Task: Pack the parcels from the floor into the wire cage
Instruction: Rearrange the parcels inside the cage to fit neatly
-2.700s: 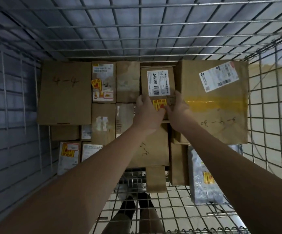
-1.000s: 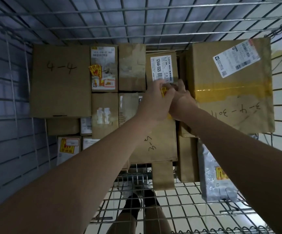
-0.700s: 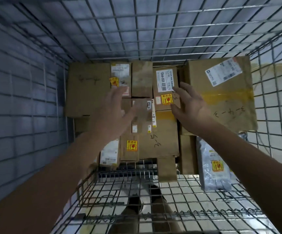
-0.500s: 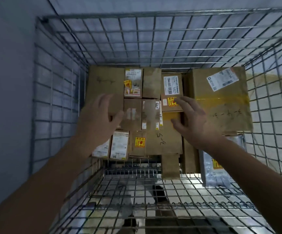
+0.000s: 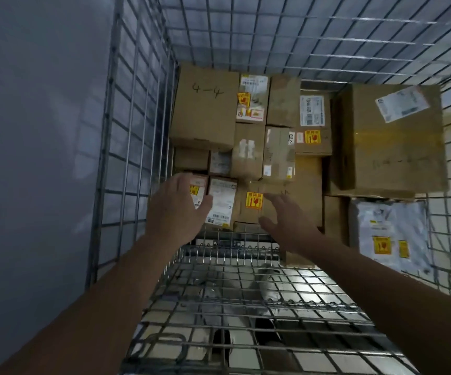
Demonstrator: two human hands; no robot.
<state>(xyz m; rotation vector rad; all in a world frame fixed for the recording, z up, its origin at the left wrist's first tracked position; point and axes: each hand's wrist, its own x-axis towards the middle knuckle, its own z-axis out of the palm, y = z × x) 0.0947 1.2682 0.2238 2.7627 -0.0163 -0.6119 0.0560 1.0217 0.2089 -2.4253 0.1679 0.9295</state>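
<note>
Both my hands empty, fingers spread: left hand (image 5: 177, 209), right hand (image 5: 286, 220), frame centre. Parcels (image 5: 248, 147) stacked against the wire cage (image 5: 137, 109) back wall. Stiff cardboard, probably light; fragile stickers, so grip opposite edges, not faces.

The big cardboard box (image 5: 205, 106) at the back left of the cage is showing a handwritten "4-4". Yellow stickers and white shipping labels on the other parcels are showing print too blurred to read.
</note>
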